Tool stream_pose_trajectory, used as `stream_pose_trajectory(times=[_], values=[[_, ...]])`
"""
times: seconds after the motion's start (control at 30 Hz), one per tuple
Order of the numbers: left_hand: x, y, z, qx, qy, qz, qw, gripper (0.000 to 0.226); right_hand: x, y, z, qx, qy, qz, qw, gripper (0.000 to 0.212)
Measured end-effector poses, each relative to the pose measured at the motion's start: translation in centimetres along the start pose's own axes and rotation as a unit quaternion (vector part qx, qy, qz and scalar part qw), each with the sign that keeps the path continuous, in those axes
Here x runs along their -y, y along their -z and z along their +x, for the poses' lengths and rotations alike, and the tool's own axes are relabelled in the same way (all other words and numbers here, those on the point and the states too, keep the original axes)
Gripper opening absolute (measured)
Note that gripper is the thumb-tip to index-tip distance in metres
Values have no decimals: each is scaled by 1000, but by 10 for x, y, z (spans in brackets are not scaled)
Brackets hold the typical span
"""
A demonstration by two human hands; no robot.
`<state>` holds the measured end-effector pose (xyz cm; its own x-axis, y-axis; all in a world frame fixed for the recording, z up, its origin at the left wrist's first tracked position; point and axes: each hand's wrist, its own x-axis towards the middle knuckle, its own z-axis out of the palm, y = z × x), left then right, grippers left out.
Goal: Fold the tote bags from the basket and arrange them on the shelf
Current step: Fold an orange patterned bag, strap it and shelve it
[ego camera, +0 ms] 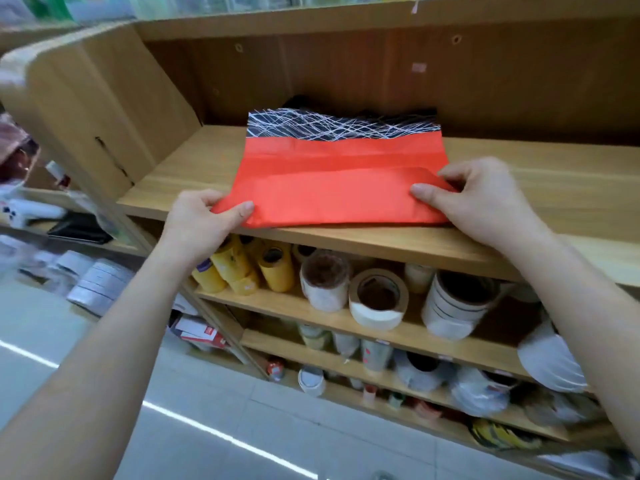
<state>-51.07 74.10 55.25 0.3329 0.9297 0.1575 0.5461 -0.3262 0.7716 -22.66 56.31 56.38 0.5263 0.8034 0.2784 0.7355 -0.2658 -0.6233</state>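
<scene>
Tote bag (339, 188): red, folded flat, lying on the wooden shelf (554, 192) with its near edge along the shelf's front lip. The near left corner hangs slightly past the lip. The far end shows a black band (341, 125) scribbled with white lines; cannot tell whether it belongs to this bag or to another beneath it. Dark fabric behind the band is mostly hidden and cannot be identified. Left hand (202, 223): grip clamped on the near left corner, thumb on top, fingers under the fabric and out of sight. Right hand (485, 202): grip clamped on the near right corner, thumb on top, fingers curled over the right edge. Bare board lies open to the right of the bag, with a narrower strip on the left up to the side panel (97, 109); the back panel stands close behind. The fabric is thin, smooth and matte, with horizontal crease lines. The shelf has a pale wood-grain finish. On the shelf below stand yellow tape rolls (273, 268) and a beige tape roll (377, 299) with a cardboard core. Lower shelves and the frame's left edge are too blurred to read.
</scene>
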Motion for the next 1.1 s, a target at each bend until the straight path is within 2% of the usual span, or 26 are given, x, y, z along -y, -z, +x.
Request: stream_pose_trajectory(times=[0.07, 0.13, 0.2, 0.23, 0.27, 0.33, 0.4, 0.47, 0.5, 0.57, 0.7, 0.73, 0.83, 0.93, 1.0, 1.1], values=[[-3, -8, 4, -28, -13, 61, 998, 23, 0, -5, 5, -33, 13, -13, 999, 25], [-5, -11, 5, -36, -59, 86, 994, 29, -1, -10, 5, -15, 32, -21, 999, 35], [-8, -11, 8, -21, -190, 189, 963, 34, -1, -12, 6, 18, 59, -78, 995, 42], [-8, -11, 10, 13, -253, 237, 938, 35, -1, -11, 7, 42, 77, -122, 989, 44], [-9, -12, 11, 67, -284, 253, 923, 35, -2, -11, 9, 71, 103, -161, 979, 45], [-14, -12, 6, 186, -233, 221, 929, 38, -5, -9, 10, 141, 140, -191, 961, 50], [-15, -9, 3, 249, -183, 236, 921, 64, -8, -2, 8, 204, 136, -186, 952, 45], [-13, -3, 5, 240, -194, 275, 910, 74, -12, 5, 7, 260, 139, -209, 932, 76], [-14, 1, 5, 234, -193, 276, 912, 72, -12, 9, 7, 274, 145, -220, 925, 88], [-19, 6, 7, 235, -173, 239, 926, 60, -11, 18, 8, 290, 155, -199, 923, 97], [-24, 19, 13, 226, -60, 81, 969, 23, -10, 37, 4, 344, 123, -136, 921, 85], [-22, 22, 16, 212, -44, 47, 975, 11, -11, 39, 1, 337, 98, -89, 932, 75], [-16, 19, 23, 152, 8, -76, 985, 25, -17, 39, -6, 242, 15, 91, 966, 42], [-15, 3, 26, 84, 27, -130, 988, 10, -18, 30, -7, 110, -85, 217, 966, 24], [-11, -6, 30, 18, 11, -75, 997, 12, -12, 21, -5, 47, -108, 202, 972, 23], [-7, -18, 33, -60, -9, 41, 997, 21, -6, 4, -4, -8, -107, 40, 993, 34]])
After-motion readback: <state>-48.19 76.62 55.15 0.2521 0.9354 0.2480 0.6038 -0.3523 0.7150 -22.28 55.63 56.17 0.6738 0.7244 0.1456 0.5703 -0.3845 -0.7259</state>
